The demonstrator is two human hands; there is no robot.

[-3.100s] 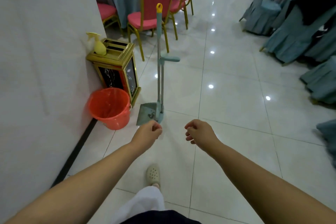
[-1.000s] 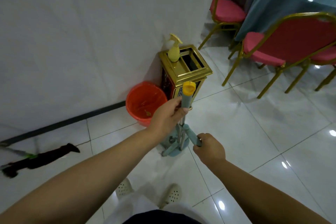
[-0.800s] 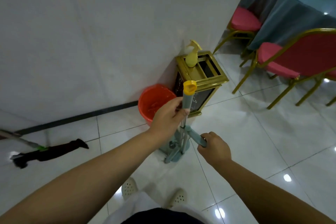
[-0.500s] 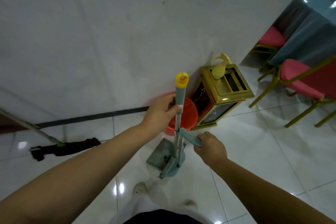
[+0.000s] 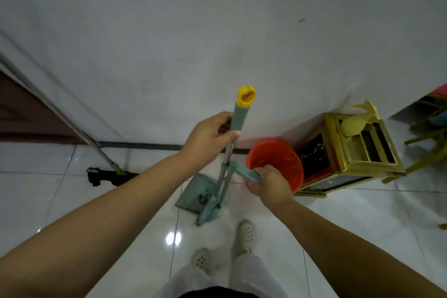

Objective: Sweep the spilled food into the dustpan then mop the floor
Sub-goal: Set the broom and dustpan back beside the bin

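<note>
A teal broom [image 5: 240,117] with a yellow cap stands upright, clipped beside a teal dustpan [image 5: 194,195] whose pan rests on the white tiles. My left hand [image 5: 209,138] grips the broom's handle just below the cap. Lower down, my right hand [image 5: 272,182] holds the dustpan's angled teal handle [image 5: 243,172]. A mop [image 5: 106,175] with a dark head lies on the floor at the left, its metal pole leaning up against the wall. No spilled food shows on the tiles in view.
An orange bucket [image 5: 278,155] stands against the white wall, right behind my right hand. A gold bin [image 5: 358,152] with a yellow spray bottle [image 5: 355,121] on top stands to its right. Gold chair legs [image 5: 428,145] show at the far right. My feet stand just below the dustpan.
I walked up to the broom and dustpan and took hold of both. Over the last second my view swung left, bringing the mop further in; the hands keep their grips.
</note>
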